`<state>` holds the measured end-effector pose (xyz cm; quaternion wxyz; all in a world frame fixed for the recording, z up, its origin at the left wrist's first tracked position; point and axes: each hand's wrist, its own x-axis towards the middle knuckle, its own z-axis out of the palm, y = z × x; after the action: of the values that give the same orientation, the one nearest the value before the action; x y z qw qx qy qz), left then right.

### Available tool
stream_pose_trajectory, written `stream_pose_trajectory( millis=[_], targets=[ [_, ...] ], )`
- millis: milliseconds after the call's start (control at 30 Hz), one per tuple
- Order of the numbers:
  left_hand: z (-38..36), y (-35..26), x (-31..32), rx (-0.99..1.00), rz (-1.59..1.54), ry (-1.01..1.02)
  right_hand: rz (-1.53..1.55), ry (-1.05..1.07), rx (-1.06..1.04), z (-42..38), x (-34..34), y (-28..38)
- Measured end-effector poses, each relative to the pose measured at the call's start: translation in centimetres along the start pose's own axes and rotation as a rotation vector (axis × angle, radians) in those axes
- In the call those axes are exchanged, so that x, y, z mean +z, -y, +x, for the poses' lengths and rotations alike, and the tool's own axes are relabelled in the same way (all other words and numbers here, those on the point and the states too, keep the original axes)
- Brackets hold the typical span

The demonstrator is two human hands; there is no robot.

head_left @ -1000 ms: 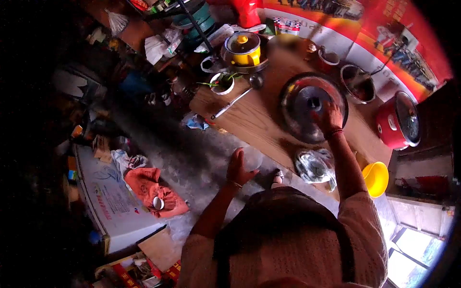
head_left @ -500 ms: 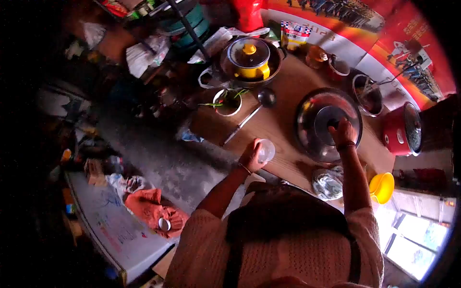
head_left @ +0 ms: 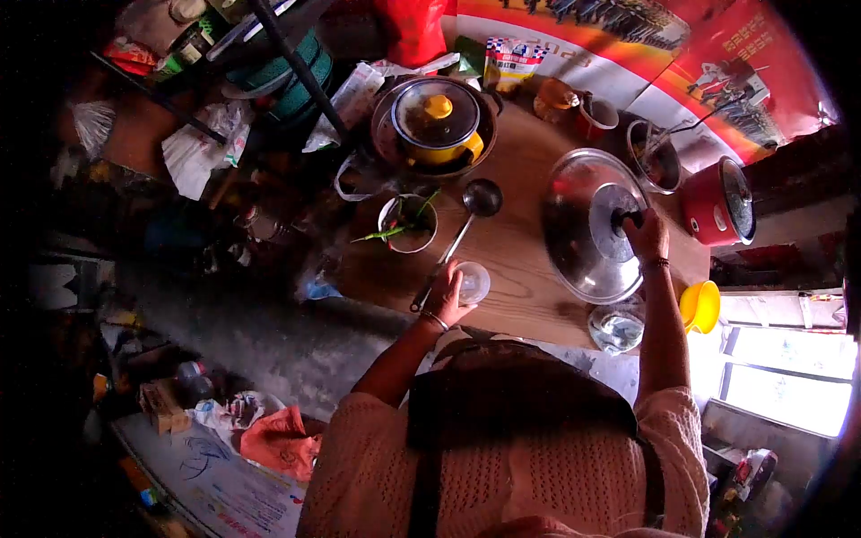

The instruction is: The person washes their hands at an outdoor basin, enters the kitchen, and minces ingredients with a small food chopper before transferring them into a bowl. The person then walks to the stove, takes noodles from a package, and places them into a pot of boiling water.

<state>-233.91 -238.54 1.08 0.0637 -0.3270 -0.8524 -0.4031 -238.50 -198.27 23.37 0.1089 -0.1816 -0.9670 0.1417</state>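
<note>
Glass cup point(head_left: 472, 282) now over table point(head_left: 511, 251)

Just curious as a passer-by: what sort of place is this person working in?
Most likely a small, crowded home kitchen. The wooden table holds a big metal lid under the right hand, a ladle, a yellow pot and a red cooker; the left hand holds a clear cup.

Both arms reach forward over the tabletop point(head_left: 520, 269). The left hand point(head_left: 448, 291) is curled, fingers wrapped round something near the tabletop's near edge. The right hand point(head_left: 646, 235) is farther in, closed in a grip, wrist bent slightly, forearm extended.
</note>
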Motion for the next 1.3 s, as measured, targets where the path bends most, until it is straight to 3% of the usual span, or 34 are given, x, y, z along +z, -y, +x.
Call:
stream_pose_trajectory(
  millis=[133, 200, 233, 300, 400, 500, 667, 800, 900, 967, 1000, 1067, 1133, 1200, 1267, 1300],
  targets=[
    [0.2, -1.6, -1.6, 0.037, -0.018, -0.043, 0.123, 0.019, 0.015, 2.1, 1.3, 2.5],
    [0.2, -2.3, -2.7, 0.026, -0.010, -0.018, 0.332, 0.036, 0.077, 3.2, 2.2, 5.2],
    [0.1, -2.4, -3.1, 0.018, -0.002, 0.003, 0.546, 0.165, 0.119, 3.0, 0.9, 8.2],
    [-0.1, -2.7, -4.1, 0.061, -0.001, -0.049, 0.552, 0.172, 0.099, 4.8, 2.0, 10.5],
    [-1.8, -2.6, -5.4, -0.078, 0.062, -0.001, 0.625, 0.132, -0.027, 7.2, 5.4, 12.1],
    [-4.3, -2.6, -6.6, -0.177, 0.024, -0.052, 0.456, 0.158, 0.027, 8.4, 6.3, 16.0],
    [-6.9, -5.0, -9.5, -0.368, 0.061, -0.052, 0.573, 0.049, -0.038, 12.0, 10.7, 17.6],
    [-10.8, -3.2, -8.5, -0.308, 0.066, -0.162, 0.529, 0.060, -0.002, 11.6, 12.3, 17.2],
    [-10.1, -3.9, -11.2, -0.196, 0.170, -0.386, 0.407, 0.216, 0.025, 12.7, 15.7, 14.5],
    [-11.0, -1.7, -13.0, -0.525, 0.232, -0.309, 0.379, 0.246, 0.011, 14.0, 19.3, 11.7],
    [-11.4, -0.3, -14.2, -0.690, 0.257, -0.270, 0.519, 0.197, 0.062, 12.0, 16.7, 13.5],
    [-9.7, 2.4, -17.3, -0.726, 0.162, -0.420, 0.395, 0.182, -0.031, 14.3, 19.6, 11.4],
    [-5.7, 3.9, -21.1, -0.580, 0.368, -0.592, 0.516, 0.209, 0.069, 13.9, 18.6, 12.4],
    [-1.8, 5.5, -23.9, -0.752, 0.178, -0.655, 0.577, 0.217, 0.109, 13.4, 17.6, 13.0],
    [1.4, 10.8, -26.0, -0.499, 0.195, -0.599, 0.578, 0.218, 0.084, 12.9, 17.4, 12.8],
    [3.8, 11.7, -27.1, -0.508, 0.223, -0.566, 0.513, 0.169, 0.077, 11.6, 15.5, 14.4]
  ],
)
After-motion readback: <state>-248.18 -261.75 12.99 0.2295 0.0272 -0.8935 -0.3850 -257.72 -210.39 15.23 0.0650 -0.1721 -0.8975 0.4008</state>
